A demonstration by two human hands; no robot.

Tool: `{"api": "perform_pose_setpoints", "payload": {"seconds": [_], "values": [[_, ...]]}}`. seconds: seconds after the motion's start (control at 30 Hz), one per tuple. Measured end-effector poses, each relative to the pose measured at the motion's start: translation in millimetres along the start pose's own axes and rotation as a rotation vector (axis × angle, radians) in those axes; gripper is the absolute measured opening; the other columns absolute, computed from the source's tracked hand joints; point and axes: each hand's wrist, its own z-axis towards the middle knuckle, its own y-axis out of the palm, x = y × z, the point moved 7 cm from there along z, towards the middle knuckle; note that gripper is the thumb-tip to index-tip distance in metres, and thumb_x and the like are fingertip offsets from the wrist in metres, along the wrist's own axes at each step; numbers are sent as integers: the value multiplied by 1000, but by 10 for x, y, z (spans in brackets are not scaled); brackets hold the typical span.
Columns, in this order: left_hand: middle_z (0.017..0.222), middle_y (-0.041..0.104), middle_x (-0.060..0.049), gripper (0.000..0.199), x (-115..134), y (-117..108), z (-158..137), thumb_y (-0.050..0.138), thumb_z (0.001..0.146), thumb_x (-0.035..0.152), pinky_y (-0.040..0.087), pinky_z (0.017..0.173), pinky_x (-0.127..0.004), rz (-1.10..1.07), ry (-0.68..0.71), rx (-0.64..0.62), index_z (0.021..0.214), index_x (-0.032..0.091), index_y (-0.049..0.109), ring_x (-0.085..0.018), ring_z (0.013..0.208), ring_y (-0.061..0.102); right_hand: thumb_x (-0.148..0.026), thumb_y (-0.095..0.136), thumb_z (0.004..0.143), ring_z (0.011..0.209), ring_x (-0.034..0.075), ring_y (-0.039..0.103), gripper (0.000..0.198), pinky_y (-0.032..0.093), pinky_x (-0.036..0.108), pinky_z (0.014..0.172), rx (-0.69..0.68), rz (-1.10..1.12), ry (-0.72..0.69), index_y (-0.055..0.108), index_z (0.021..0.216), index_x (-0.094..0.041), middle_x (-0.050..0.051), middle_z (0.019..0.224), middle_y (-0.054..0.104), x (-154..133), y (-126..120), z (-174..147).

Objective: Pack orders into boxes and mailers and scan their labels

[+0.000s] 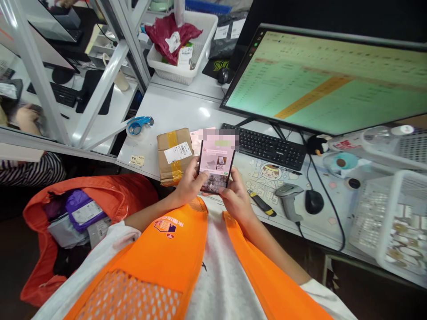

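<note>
A smartphone (216,162) with a lit chat-like screen and on-screen keyboard is held upright between both hands, over the desk's front edge. My left hand (189,183) is closed around its left side, thumb at the lower screen. From the other side my right hand (237,195) grips the lower right edge, with its thumb near the bottom corner. Just left of the phone sits a brown cardboard box (167,166) with yellow tape and a white label. Pink paper (196,140) lies partly hidden behind the phone.
Right of the hands are a box cutter (262,203), a barcode scanner (289,201), a mouse (314,202) and a keyboard (267,146) below a monitor (320,75). A blue tape dispenser (139,126) lies left. An orange bag (43,213) of parcels stands lower left; a white basket (170,76) sits behind.
</note>
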Motion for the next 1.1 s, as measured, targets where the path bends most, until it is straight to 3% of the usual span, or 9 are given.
{"api": "perform_pose_setpoints", "payload": {"seconds": [0.17, 0.4, 0.73, 0.97, 1.1], "values": [[113, 73, -9, 44, 34, -34, 26, 66, 94, 54, 55, 90, -36, 91, 37, 58, 120, 20, 55, -25, 102, 69, -30, 73, 82, 118, 26, 70, 63, 68, 45, 86, -14, -22, -26, 48, 139, -39, 3, 141, 64, 38, -11, -8], [114, 75, -8, 30, 142, -45, 34, 55, 96, 40, 55, 94, -40, 104, 18, 73, 117, 20, 60, -27, 104, 69, -30, 75, 79, 115, 27, 71, 65, 68, 46, 84, -24, 10, 3, 48, 137, -37, 4, 139, 66, 47, -13, 13], [111, 72, -8, 47, 21, -50, 26, 69, 93, 55, 54, 88, -34, 95, 33, 68, 120, 20, 55, -24, 100, 68, -30, 73, 80, 118, 27, 70, 66, 68, 44, 85, -25, -18, -15, 46, 140, -38, 4, 139, 66, 23, 13, 3], [112, 74, -9, 32, 109, -59, 31, 56, 98, 46, 54, 94, -37, 130, 61, 86, 116, 20, 59, -26, 104, 68, -30, 75, 78, 114, 27, 71, 71, 68, 44, 83, -30, 9, 12, 46, 142, -37, 4, 139, 66, 39, 27, 6], [112, 73, -8, 34, 75, -65, 30, 61, 95, 43, 54, 92, -36, 105, 59, 87, 119, 19, 57, -25, 103, 68, -28, 74, 78, 114, 26, 72, 70, 68, 46, 86, -30, 18, 12, 47, 142, -38, 4, 137, 68, 34, 31, 5]]}}
